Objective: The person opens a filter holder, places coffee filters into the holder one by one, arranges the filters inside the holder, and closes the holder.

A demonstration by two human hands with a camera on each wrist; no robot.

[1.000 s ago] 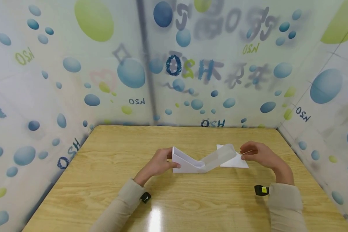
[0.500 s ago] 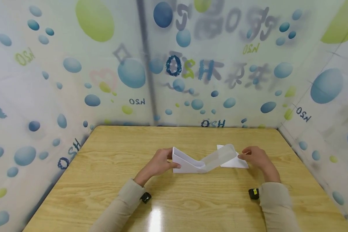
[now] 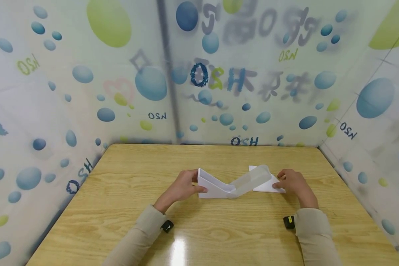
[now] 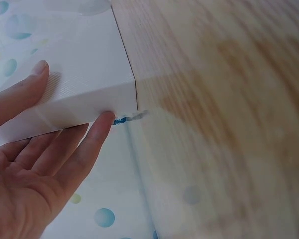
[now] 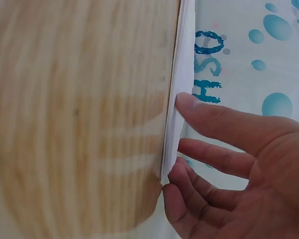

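Left grip (image 3: 184, 186) pinches holder (image 3: 212, 189); right grip (image 3: 294, 183) touches paper (image 3: 267, 187), pinch unclear; flap (image 3: 251, 180) overlaps paper.

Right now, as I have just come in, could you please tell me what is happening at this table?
A person is handling two white things on the table. The left hand grips the tall end of a box; a clear part slants up from its low end. The right hand is at the near right corner of some paper lying flat, its thumb touching it. Whether it pinches the paper, I cannot tell.
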